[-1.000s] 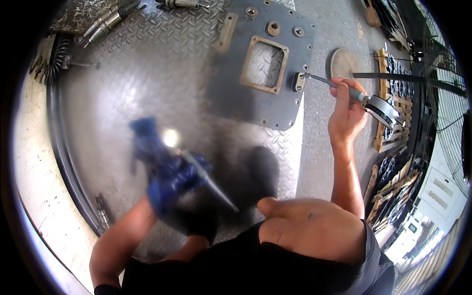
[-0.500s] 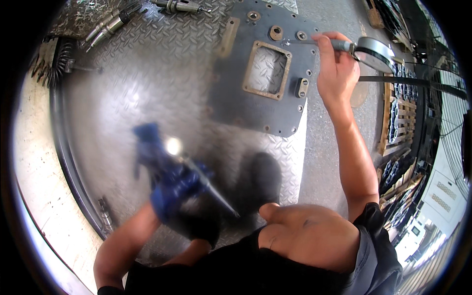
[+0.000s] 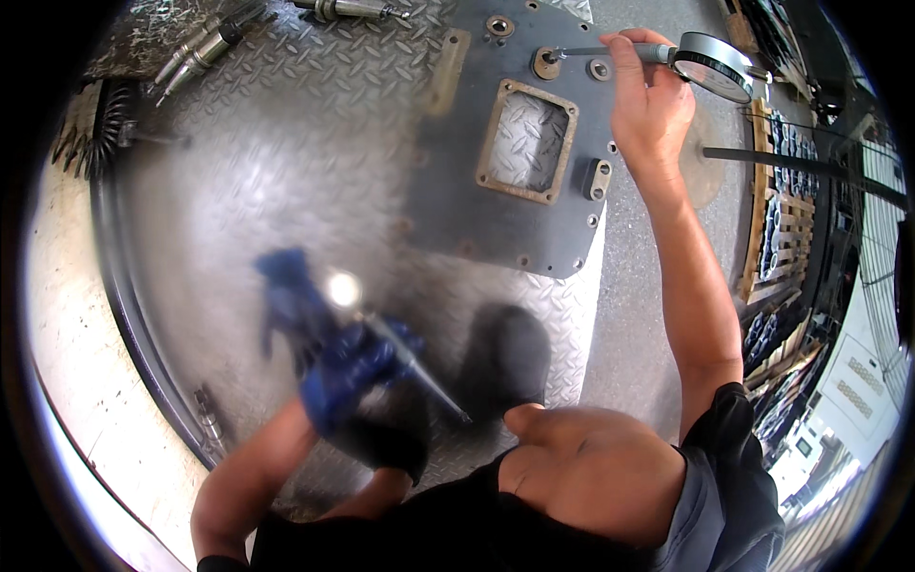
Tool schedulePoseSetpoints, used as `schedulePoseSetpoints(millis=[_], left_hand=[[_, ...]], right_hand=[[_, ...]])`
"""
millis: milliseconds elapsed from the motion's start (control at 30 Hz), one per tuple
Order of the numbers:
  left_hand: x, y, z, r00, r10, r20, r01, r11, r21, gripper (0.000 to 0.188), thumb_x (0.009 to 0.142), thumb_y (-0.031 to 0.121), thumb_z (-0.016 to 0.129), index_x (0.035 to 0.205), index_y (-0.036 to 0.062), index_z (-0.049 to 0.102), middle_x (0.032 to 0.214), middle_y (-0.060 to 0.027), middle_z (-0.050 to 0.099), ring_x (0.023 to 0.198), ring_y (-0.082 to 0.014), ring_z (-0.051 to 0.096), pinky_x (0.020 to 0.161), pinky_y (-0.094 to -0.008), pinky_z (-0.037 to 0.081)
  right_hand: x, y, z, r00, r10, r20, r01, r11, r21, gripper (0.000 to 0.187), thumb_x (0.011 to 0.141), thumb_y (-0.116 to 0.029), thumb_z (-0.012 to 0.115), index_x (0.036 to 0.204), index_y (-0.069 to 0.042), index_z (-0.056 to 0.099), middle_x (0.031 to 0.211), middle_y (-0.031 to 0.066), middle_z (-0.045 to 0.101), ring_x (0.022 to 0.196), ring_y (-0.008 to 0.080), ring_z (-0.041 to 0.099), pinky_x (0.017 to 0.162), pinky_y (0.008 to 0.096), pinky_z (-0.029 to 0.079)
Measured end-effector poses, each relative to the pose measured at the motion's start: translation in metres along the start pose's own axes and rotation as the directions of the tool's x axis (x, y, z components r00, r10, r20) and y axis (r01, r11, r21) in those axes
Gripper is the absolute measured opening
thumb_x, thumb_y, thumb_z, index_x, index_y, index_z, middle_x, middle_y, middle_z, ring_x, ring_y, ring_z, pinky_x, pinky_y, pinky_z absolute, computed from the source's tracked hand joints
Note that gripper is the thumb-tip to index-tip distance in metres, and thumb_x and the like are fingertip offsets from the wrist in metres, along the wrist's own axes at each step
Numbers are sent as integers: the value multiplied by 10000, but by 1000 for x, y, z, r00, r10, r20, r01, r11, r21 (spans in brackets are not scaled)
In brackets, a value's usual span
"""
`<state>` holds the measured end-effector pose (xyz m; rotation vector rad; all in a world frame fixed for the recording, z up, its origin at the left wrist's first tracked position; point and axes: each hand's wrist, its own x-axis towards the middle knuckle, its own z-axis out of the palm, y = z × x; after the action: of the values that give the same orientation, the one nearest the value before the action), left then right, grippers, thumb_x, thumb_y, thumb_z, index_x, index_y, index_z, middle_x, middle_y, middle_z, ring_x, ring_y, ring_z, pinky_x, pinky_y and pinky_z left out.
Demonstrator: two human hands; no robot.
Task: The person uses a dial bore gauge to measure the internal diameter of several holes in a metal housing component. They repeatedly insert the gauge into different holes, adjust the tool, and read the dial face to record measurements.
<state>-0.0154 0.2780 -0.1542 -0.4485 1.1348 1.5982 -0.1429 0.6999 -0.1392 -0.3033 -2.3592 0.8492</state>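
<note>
My bare right hand [image 3: 653,114] is closed on the grip of a dial bore gauge [image 3: 713,67], its round dial to the right and its thin stem reaching left. The probe tip is at the hole of a round boss [image 3: 546,69] on a dark flat metal plate [image 3: 448,181] with a rectangular opening. Whether the tip sits inside the hole is hard to see. My left hand [image 3: 348,372], in a blue glove, is closed around a second bore gauge [image 3: 424,372], its dial bright with glare, its stem slanting down to the right. A loose blue glove [image 3: 286,286] hangs beside it, blurred.
Metal tool holders [image 3: 200,55] lie at the upper left, with another holder [image 3: 348,10] at the top edge. Tread plate [image 3: 229,191] lies under the work. A black bar [image 3: 801,164] and a wooden pallet [image 3: 786,238] with metal parts are at the right.
The right-hand gauge's probe tip has moved from beside the round boss onto its hole. My right hand has shifted slightly away from me. The left hand keeps its grip.
</note>
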Motion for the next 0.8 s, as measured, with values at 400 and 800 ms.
schedulePoseSetpoints(millis=[400, 800], left_hand=[[2, 9, 13, 999, -40, -6, 40, 996, 80, 334, 1050, 192, 641, 1351, 59, 582, 1233, -136, 738, 920, -166, 684, 734, -262, 534], [0, 13, 14, 999, -44, -5, 44, 996, 80, 340, 1078, 206, 609, 1380, 57, 562, 1259, -131, 730, 938, -161, 684, 755, -263, 539]], right_hand=[[-1, 7, 9, 999, 31, 20, -32, 999, 20, 245, 1032, -297, 686, 1061, -56, 722, 790, 83, 719, 743, 218, 709, 726, 342, 526], [-4, 7, 10, 999, 4, 32, -3, 1000, -24, 257, 1042, -302, 674, 1055, -50, 718, 807, 92, 733, 751, 234, 720, 720, 353, 533]])
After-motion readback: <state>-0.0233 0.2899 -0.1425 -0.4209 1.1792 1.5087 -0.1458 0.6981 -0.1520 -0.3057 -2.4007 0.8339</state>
